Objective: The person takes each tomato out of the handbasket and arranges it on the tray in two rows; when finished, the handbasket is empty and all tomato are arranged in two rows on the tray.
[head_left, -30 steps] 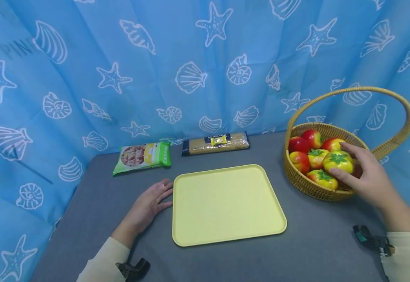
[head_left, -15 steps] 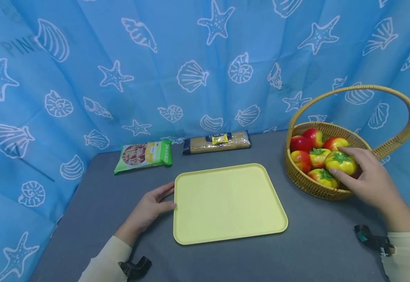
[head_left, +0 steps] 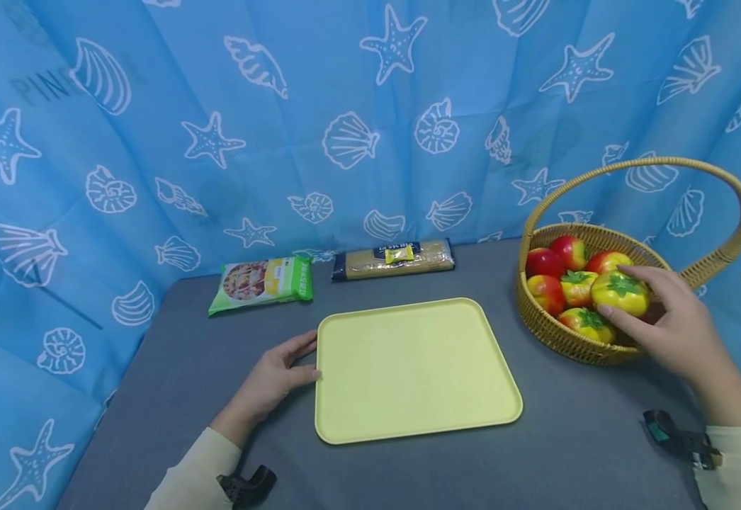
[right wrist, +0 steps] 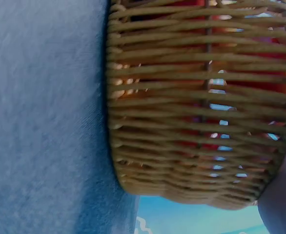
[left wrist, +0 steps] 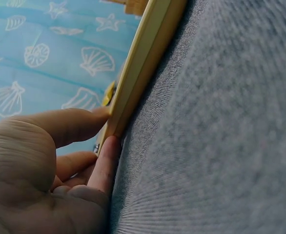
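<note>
In the head view my left hand (head_left: pixel 271 379) holds the left edge of a pale yellow tray (head_left: pixel 418 372) lying on the table. In the left wrist view the thumb (left wrist: pixel 79 122) is on the tray's rim (left wrist: pixel 140 68), with a finger low against its side. My right hand (head_left: pixel 676 319) reaches into the wicker basket (head_left: pixel 555 340) and grips a yellow tomato (head_left: pixel 620 294) with a green leafy top, thumb and fingers on opposite sides. Several red and yellow fruits (head_left: pixel 547 294) lie around it. The right wrist view shows mostly the basket's woven side (right wrist: pixel 192 112), hiding the grip.
A green food packet (head_left: pixel 261 285) lies at the back left of the grey table (head_left: pixel 421 474). Behind the tray is a pack of spaghetti (head_left: pixel 370 263) with a small yellow wrapped piece (head_left: pixel 399 253) on it. The tall basket handle (head_left: pixel 651 163) arches over the fruit. A blue curtain (head_left: pixel 294 142) hangs behind.
My left hand has gone from lying beside the tray to holding its left edge with thumb and fingers. The right hand stays around the tomato, with little visible movement.
</note>
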{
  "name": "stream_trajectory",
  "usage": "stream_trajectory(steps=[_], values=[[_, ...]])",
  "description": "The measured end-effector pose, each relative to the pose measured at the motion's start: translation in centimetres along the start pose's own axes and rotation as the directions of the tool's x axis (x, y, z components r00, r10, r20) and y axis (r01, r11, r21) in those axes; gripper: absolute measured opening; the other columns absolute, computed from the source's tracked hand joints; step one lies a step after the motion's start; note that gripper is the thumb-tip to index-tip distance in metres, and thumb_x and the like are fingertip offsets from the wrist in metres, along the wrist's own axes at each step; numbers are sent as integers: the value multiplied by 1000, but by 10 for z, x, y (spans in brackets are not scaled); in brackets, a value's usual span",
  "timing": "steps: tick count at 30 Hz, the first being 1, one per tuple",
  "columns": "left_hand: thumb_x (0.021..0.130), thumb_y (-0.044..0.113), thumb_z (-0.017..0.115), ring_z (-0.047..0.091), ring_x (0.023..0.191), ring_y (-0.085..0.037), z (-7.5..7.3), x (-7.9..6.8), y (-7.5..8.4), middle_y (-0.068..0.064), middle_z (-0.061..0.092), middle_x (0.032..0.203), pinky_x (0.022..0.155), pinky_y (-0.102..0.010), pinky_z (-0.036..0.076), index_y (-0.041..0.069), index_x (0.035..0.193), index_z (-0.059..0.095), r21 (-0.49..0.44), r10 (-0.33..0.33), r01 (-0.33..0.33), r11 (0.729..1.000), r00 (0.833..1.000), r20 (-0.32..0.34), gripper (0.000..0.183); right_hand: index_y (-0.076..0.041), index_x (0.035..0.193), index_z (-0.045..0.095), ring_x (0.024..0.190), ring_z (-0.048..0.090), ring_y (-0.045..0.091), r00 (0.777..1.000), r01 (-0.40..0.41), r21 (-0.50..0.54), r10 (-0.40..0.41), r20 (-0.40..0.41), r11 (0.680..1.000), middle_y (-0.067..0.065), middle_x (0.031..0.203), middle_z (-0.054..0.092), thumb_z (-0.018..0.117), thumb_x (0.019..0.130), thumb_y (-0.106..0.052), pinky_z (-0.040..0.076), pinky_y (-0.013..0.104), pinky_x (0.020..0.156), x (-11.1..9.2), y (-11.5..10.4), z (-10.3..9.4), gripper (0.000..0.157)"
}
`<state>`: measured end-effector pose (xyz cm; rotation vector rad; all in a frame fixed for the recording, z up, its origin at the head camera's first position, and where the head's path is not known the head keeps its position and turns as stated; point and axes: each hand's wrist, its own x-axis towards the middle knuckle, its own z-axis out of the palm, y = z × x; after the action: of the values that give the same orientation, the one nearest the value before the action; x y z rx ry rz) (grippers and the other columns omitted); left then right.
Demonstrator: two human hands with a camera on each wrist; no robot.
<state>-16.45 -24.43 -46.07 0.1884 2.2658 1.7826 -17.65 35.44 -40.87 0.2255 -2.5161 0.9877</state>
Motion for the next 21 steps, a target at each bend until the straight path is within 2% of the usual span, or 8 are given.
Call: stream_trajectory(steps=[9, 16, 21], values=[[96, 10, 85, 40, 155, -33, -1, 1, -1, -18, 50, 163, 112, -34, 46, -1, 165, 43, 9, -9, 10, 1000, 1000, -10, 82, -4, 148, 63, 113, 44, 3, 998, 59, 52, -58, -12, 997, 6, 139, 54, 91, 86, -7, 37, -1, 83, 1, -27, 9, 68], [95, 10, 85, 42, 153, -33, -1, 1, -2, -18, 49, 164, 107, -29, 50, 0, 165, 43, 2, -15, 15, 1000, 1000, -14, 82, -10, 150, 63, 115, 46, 9, 992, 121, 98, -124, 28, 988, -1, 137, 56, 91, 85, -5, 39, 2, 86, -1, -51, 24, 70], [96, 9, 84, 44, 152, -34, 0, 1, -2, -19, 50, 163, 106, -30, 52, 0, 165, 43, -3, -13, 13, 1000, 1000, -12, 81, -12, 150, 64, 121, 47, 6, 981, 172, 130, -182, 68, 976, -1, 143, 57, 92, 82, -3, 39, 3, 91, -2, -64, 35, 75]])
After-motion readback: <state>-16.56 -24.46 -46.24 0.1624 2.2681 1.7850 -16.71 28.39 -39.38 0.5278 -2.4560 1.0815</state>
